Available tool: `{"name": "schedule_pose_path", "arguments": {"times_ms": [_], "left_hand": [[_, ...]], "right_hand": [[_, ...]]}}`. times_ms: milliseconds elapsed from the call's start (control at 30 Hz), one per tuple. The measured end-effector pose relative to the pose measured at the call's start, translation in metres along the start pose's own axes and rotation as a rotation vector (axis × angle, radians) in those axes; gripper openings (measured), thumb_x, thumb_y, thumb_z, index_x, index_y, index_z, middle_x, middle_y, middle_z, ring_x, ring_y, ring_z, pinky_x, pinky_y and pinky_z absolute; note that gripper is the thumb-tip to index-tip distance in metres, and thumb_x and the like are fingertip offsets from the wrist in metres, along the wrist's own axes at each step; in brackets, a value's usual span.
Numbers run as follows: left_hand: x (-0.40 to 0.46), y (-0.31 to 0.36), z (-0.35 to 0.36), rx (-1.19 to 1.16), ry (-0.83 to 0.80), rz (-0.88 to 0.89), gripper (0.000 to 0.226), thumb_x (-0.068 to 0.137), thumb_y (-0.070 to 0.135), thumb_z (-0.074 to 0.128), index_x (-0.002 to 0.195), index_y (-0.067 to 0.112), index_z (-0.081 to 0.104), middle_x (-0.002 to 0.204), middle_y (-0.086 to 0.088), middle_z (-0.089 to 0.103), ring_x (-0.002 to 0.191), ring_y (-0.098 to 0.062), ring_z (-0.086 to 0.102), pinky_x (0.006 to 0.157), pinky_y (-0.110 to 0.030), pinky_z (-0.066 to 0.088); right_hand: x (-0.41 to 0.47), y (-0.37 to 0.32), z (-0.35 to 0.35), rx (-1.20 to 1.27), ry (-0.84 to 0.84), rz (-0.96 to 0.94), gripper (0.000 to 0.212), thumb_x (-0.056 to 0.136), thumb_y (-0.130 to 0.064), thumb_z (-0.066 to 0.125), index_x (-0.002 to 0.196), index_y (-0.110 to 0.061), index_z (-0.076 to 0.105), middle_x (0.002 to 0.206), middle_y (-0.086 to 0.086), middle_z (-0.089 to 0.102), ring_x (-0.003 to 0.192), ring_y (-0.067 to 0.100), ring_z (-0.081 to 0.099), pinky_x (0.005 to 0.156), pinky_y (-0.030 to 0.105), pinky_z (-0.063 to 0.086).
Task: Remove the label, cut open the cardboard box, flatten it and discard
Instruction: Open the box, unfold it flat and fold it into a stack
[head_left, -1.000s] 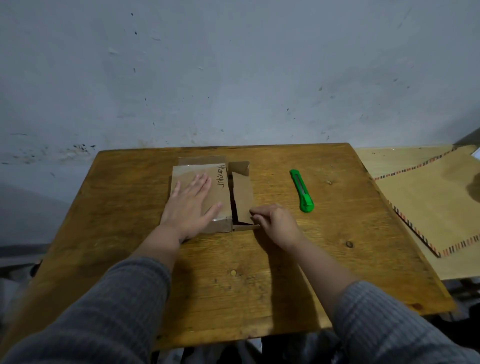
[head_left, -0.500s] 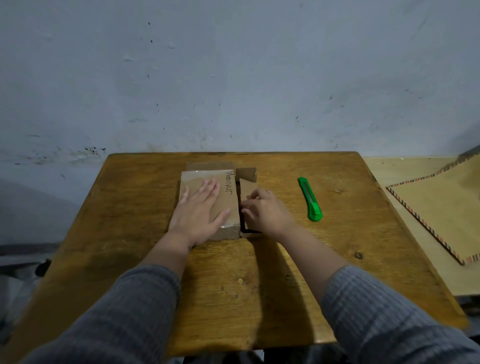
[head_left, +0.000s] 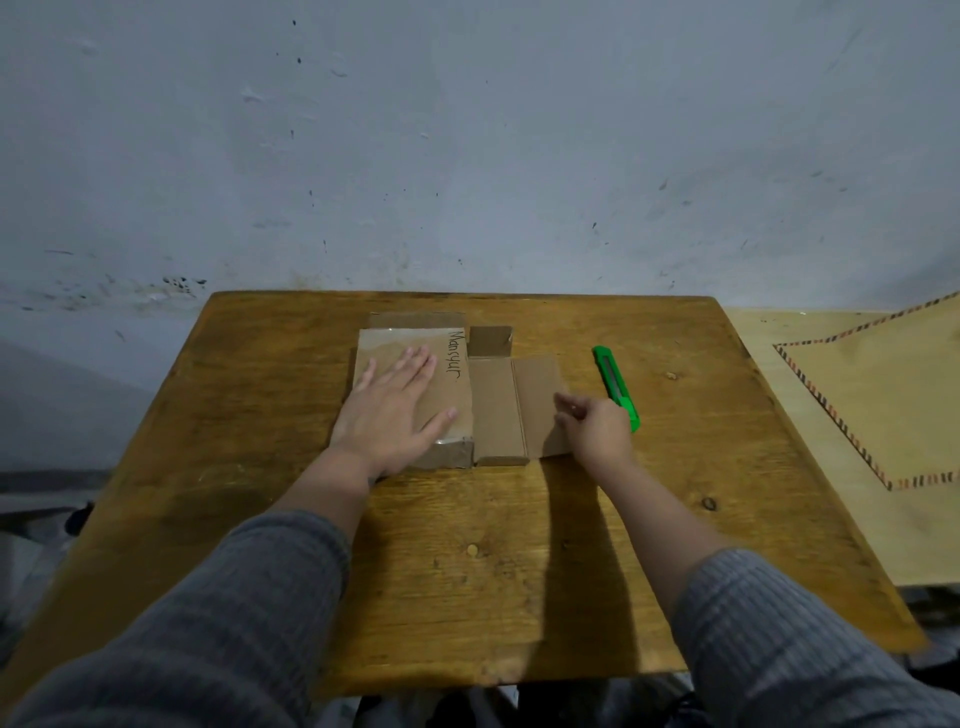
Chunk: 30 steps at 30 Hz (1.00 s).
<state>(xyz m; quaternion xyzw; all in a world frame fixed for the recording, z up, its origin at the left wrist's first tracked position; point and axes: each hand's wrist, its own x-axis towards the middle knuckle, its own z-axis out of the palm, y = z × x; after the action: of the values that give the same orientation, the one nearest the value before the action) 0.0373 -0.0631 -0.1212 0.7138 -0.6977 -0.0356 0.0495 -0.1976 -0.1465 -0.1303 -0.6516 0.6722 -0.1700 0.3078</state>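
A flat brown cardboard box (head_left: 397, 340) with handwriting on its top lies on the wooden table (head_left: 467, 582). My left hand (head_left: 395, 413) presses flat on the box top, fingers spread. The box's right side panel and flap (head_left: 537, 387) lie folded out to the right, nearly flat on the table. My right hand (head_left: 597, 431) pinches the flap's right edge with curled fingers. A small end flap (head_left: 491, 340) stands up at the far right corner of the box. A green utility knife (head_left: 612, 376) lies just right of my right hand, partly hidden by it.
A light wooden board (head_left: 883, 415) with a patterned border sits beside the table on the right. A grey wall rises directly behind the table's far edge. Bare tabletop lies in front of the box.
My right hand has pulled the side flap out from the box and swung it down to the right. My left hand has stayed pressed on the box top.
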Motion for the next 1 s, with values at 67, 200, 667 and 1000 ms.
{"name": "schedule_pose_path", "arguments": {"times_ms": [67,200,667,1000], "left_hand": [[0.001,-0.002,0.000,-0.004,-0.002,0.014,0.081,0.086,0.070,0.006,0.151,0.022,0.003,0.160,0.005,0.001,0.145,-0.008,-0.002,0.119,-0.040,-0.002],[0.000,0.000,0.001,-0.007,0.011,0.027,0.080,0.088,0.069,0.010,0.152,0.021,0.005,0.160,0.004,0.003,0.146,-0.007,0.000,0.119,-0.039,-0.002],[0.001,0.003,-0.010,-0.088,-0.075,-0.022,0.084,0.085,0.069,0.022,0.152,0.023,0.003,0.160,0.008,-0.001,0.145,-0.006,-0.002,0.116,-0.034,-0.010],[-0.007,-0.003,-0.019,0.040,0.013,-0.048,0.067,0.091,0.060,0.011,0.149,0.028,0.014,0.159,0.009,0.012,0.145,-0.006,0.005,0.120,-0.040,0.001]], "right_hand": [[-0.001,0.005,0.003,-0.159,0.056,-0.058,0.031,0.092,-0.024,0.055,0.122,-0.024,0.062,0.124,0.005,0.061,0.115,0.023,0.052,0.096,0.037,0.046],[-0.003,-0.009,0.003,-0.481,0.156,-0.277,0.028,0.089,-0.025,0.057,0.115,-0.032,0.064,0.131,0.001,0.049,0.121,0.026,0.037,0.097,0.043,0.031],[0.073,-0.094,0.020,-0.252,-0.133,-0.499,0.032,0.093,-0.016,0.051,0.121,-0.026,0.062,0.129,0.003,0.059,0.114,0.024,0.057,0.095,0.038,0.049],[0.043,-0.042,-0.006,-0.141,0.062,-0.407,0.032,0.090,-0.014,0.054,0.118,-0.026,0.064,0.109,0.004,0.071,0.096,0.023,0.066,0.082,0.032,0.053]]}}
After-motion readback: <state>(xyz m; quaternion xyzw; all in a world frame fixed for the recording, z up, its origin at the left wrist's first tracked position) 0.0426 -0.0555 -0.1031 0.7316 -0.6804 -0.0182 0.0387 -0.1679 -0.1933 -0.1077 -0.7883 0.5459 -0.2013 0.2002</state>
